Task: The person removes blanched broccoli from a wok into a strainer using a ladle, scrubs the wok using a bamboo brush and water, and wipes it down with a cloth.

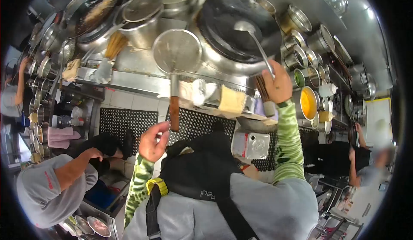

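Observation:
My right hand is wrapped round the handle of a metal ladle, whose bowl hangs over the large black wok on the stove. Near the wooden handle of a round mesh strainer, my left hand is held up with thumb and fingers apart, holding nothing. The strainer lies across the stove edge, its handle sticking out towards me. Folded cloths and a bamboo brush are by the edge below the wok.
Pots with strainers stand left of the wok, and another wok holds food at the far left. Containers, one with orange liquid, line the right. A co-worker bends at the lower left; other people are at both sides.

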Tool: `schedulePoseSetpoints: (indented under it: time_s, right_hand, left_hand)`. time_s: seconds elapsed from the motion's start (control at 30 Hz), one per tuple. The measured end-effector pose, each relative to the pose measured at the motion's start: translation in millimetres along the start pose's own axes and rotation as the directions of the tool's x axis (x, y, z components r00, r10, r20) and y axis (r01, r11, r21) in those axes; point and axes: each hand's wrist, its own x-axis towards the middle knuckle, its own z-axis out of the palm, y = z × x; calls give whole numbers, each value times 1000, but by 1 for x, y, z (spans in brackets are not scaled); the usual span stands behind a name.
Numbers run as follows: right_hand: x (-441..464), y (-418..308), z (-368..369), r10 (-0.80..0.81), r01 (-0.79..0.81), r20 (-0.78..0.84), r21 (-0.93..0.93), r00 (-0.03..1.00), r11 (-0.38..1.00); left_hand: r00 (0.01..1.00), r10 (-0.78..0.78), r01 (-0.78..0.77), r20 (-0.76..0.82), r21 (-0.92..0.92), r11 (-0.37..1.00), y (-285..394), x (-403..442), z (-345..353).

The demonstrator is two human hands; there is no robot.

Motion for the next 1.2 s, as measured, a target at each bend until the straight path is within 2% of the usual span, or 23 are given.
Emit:
schedulePoseSetpoints:
  time_s: [0.1, 0.13, 0.17, 0.2, 0.23, 0.3, 0.37, 0.43, 0.47, 0.5, 0.57, 0.6, 0.63, 0.73, 0.77, 0.87, 0.9, 0.93, 0.97, 1.0, 1.07, 1.1, 1.2]
  right_hand:
    - [-32, 93, -2, 10, 60, 223, -303, 975, 951]
    - [-37, 110, -3, 63, 43, 343, -293, 937, 955]
    - [-39, 119, -6, 113, -35, 438, -183, 892, 982]
    - [-37, 130, -8, 144, -121, 535, -77, 832, 990]
    - [-46, 157, 8, -64, 44, 352, 66, 934, 997]
    - [-43, 173, 5, -37, -25, 334, 178, 942, 984]
    - [-32, 164, -14, 72, -180, 347, 290, 935, 940]
    - [-33, 164, -27, 147, -357, 402, 518, 904, 777]
    - [-34, 160, -35, 199, -454, 435, 626, 878, 634]
    - [-35, 160, -45, 220, -490, 457, 635, 862, 598]
    - [-40, 160, -62, 265, -552, 492, 654, 830, 517]
    - [-49, 172, -56, 250, -509, 465, 596, 849, 621]
    - [-54, 171, -56, 257, -509, 449, 639, 856, 577]
    - [-56, 158, -60, 302, -540, 448, 684, 842, 491]
    - [-57, 150, -61, 324, -561, 459, 685, 828, 464]
    - [-54, 131, -58, 382, -551, 411, 724, 828, 415]
    - [-52, 126, -58, 389, -563, 418, 705, 821, 430]
    - [-53, 123, -57, 387, -553, 404, 701, 829, 451]
    - [-54, 122, -53, 390, -541, 386, 694, 836, 475]
    - [-54, 125, -47, 394, -536, 373, 681, 840, 499]
    - [-54, 139, -31, 386, -467, 268, 591, 883, 658]
    - [-50, 141, -26, 372, -437, 231, 521, 899, 733]
    - [-27, 137, -6, 232, -226, 17, 305, 973, 925]
  left_hand:
    - [984, 119, -119, 136, -7, 993, 27, 48, 84]
    - [963, 182, -188, 198, 9, 982, 42, 64, 119]
    - [939, 323, -330, 116, 44, 943, 39, 74, 173]
    - [880, 374, -387, 293, -14, 922, 55, 94, 205]
    - [801, 382, -449, 462, 41, 892, 73, 109, 238]
    - [677, 261, -513, 688, 186, 838, 84, 129, 322]
    - [596, 311, -715, 740, 313, 625, 92, 137, 393]
    - [726, 327, -652, 604, 456, 605, 71, 133, 448]
    - [776, 338, -615, 532, 520, 593, 57, 126, 469]
    - [816, 354, -575, 456, 580, 577, 50, 126, 481]
    - [799, 364, -593, 478, 529, 607, 44, 130, 472]
    - [797, 400, -599, 452, 510, 617, 44, 129, 466]
    - [798, 316, -585, 513, 535, 610, 52, 133, 456]
    - [847, 154, -414, 509, 449, 792, 61, 152, 426]
    - [918, 227, -377, 326, 534, 757, 71, 153, 411]
    - [949, -100, 42, 301, 193, 980, 95, 191, 340]
    - [937, -154, 189, 313, -85, 978, 96, 189, 313]
    - [914, -199, 326, 353, -349, 878, 91, 191, 288]
    - [908, -153, 344, 390, -483, 805, 72, 192, 263]
    - [930, -164, 331, 327, -559, 760, 73, 181, 235]
    - [942, -25, 283, 336, -749, 599, 60, 161, 172]
    - [957, -60, 278, 285, -834, 476, 56, 145, 149]
    - [972, -36, 217, 231, -833, 510, 33, 113, 101]
